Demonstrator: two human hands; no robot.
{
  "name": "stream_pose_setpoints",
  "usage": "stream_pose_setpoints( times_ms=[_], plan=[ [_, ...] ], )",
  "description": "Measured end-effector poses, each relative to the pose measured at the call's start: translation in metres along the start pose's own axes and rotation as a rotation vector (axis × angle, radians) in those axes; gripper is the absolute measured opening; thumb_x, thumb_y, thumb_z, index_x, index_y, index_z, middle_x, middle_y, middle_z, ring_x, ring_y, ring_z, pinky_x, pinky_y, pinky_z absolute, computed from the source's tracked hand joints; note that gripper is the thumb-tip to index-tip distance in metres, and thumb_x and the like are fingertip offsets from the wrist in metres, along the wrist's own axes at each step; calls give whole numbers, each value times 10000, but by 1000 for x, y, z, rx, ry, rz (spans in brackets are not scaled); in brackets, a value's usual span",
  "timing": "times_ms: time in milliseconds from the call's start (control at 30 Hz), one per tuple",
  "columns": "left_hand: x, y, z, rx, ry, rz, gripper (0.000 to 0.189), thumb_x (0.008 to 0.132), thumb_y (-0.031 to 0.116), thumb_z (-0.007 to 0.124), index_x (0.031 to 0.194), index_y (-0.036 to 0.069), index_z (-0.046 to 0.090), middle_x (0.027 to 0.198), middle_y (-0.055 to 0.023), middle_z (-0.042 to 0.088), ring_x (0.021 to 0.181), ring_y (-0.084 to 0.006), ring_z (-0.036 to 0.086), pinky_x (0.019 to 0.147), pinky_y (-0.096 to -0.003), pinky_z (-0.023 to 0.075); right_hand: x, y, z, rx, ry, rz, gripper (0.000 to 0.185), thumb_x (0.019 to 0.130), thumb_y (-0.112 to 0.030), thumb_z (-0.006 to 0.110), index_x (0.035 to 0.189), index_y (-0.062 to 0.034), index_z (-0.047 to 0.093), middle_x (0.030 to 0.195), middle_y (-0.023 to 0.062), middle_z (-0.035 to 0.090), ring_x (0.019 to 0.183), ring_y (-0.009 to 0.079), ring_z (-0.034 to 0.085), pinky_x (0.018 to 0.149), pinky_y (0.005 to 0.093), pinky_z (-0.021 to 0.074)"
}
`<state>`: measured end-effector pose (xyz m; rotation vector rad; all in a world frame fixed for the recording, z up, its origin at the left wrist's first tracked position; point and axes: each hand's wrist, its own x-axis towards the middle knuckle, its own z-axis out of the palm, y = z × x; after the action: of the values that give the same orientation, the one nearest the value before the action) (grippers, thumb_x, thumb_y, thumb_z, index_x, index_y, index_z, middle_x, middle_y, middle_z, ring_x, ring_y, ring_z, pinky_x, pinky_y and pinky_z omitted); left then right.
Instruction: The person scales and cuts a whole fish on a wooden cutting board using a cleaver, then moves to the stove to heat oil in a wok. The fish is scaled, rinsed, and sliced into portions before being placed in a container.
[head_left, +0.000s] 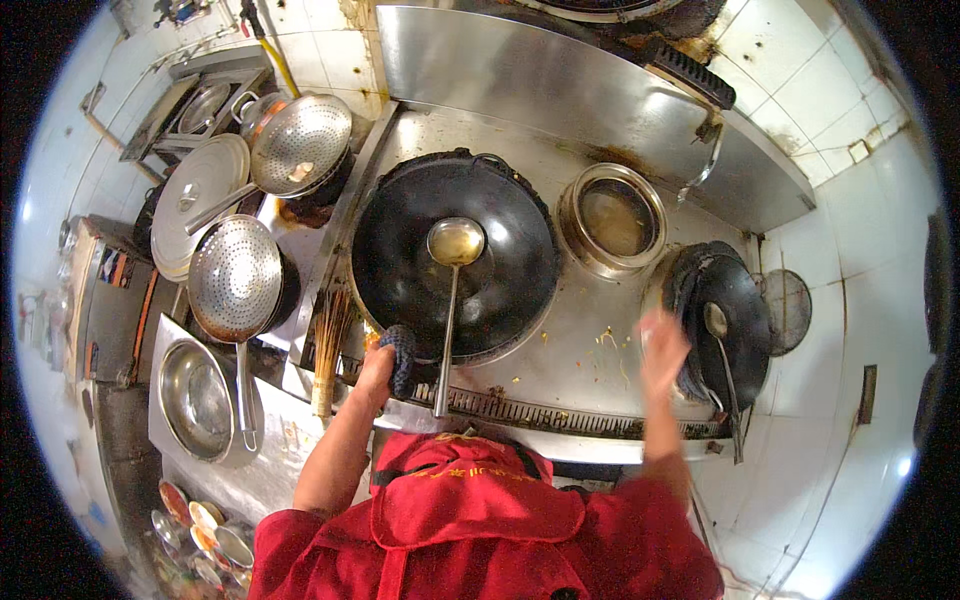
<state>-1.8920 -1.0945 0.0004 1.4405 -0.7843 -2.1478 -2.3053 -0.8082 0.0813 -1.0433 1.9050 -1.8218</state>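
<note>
My left hand grips a dark knitted cloth at the near-left rim of a black wok; any handle beneath is hidden. A steel ladle lies in this wok, its bowl near the middle and its long handle reaching over the near rim. Blurred by motion, my right hand is above the steel stove top, just left of a second, tilted wok. No object shows in it, and its finger positions are unclear. Another ladle rests in the second wok.
A steel pot holding brownish liquid stands right of the main wok. Left are two perforated strainers, a bamboo brush and a steel bowl. A slotted drain edges the stove front. A faucet hangs at the back right.
</note>
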Motion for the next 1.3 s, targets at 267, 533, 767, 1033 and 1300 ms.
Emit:
stream_pose_setpoints(
  times_ms=[267, 533, 767, 1033, 1300],
  plan=[
    [8, 0, -2, -157, -56, -94, 334, 1000, 381, 606, 1237, 155, 671, 1067, -65, 710, 935, -289, 698, 789, -482, 612, -458, 164, 65, -623, -448, 956, 420, 994, -479, 597, 1110, -90, 705, 985, 58, 710, 906, 259, 684, 785, 415, 550],
    [2, 10, -2, -70, -165, -23, 401, 1001, 368, 522, 1247, 86, 667, 1156, -144, 718, 1039, -355, 688, 894, -525, 584, -470, 310, 108, -770, -510, 1121, 312, 960, -357, 695, 1148, -107, 695, 1031, 31, 716, 969, 234, 704, 824, 393, 568],
    [-52, -2, 19, -83, -10, 45, 451, 1022, 450, 542, 1274, 94, 657, 1177, -129, 722, 1021, -339, 701, 830, -499, 610, -393, 299, 183, -693, -447, 1150, 307, 966, -349, 690, 1149, -103, 694, 1031, 39, 716, 966, 238, 705, 825, 397, 569],
    [-40, -26, 5, 45, 0, 171, 553, 1027, 456, 505, 1375, 38, 604, 1297, -152, 692, 1144, -332, 674, 973, -487, 569, -450, 307, 230, -707, -500, 1192, 301, 972, -341, 684, 1150, -99, 694, 1031, 48, 716, 963, 244, 705, 826, 402, 569],
    [-60, -48, -21, -104, -17, 213, 638, 986, 510, 593, 1457, 84, 530, 1358, -156, 638, 1197, -353, 643, 998, -503, 559, -489, 294, 282, -707, -542, 1232, 295, 978, -332, 678, 1151, -94, 693, 1032, 57, 715, 960, 249, 706, 827, 406, 570]
  ],
)
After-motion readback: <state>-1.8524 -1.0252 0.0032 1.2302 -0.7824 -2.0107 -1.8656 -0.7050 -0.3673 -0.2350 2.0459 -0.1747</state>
